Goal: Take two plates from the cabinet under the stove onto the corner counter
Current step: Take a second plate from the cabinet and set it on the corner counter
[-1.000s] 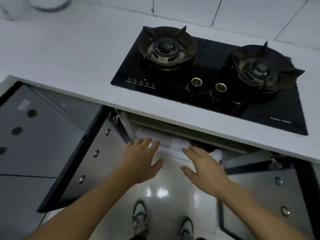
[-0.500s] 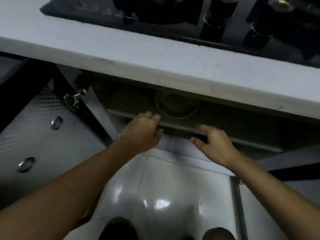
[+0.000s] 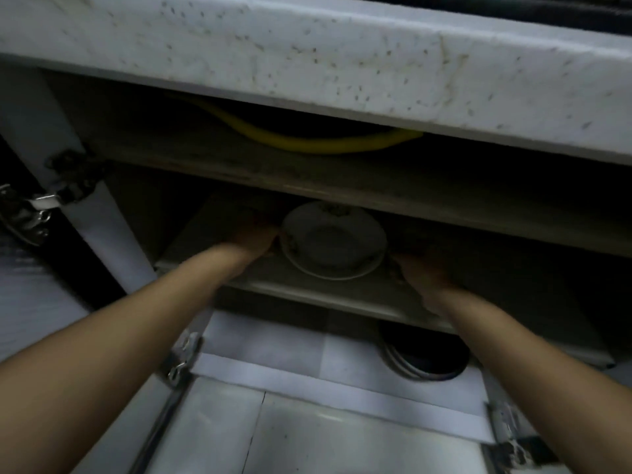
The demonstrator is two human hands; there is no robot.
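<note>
Plates [image 3: 333, 242], white and stacked, sit on the cabinet's middle shelf [image 3: 307, 295] below the countertop edge [image 3: 307, 53]. The left hand [image 3: 254, 239] touches the stack's left rim and the right hand [image 3: 419, 271] its right rim; grip on either cannot be told. A yellow hose [image 3: 307, 142] runs above the shelf.

I see two bare forearms, no sleeves in frame; no watch, band or ring visible at either wrist; left hand [image 3: 254, 239] and right hand [image 3: 422, 270] gloveless, both dim and blurred in shadow; finger detail cannot be made out.
</note>
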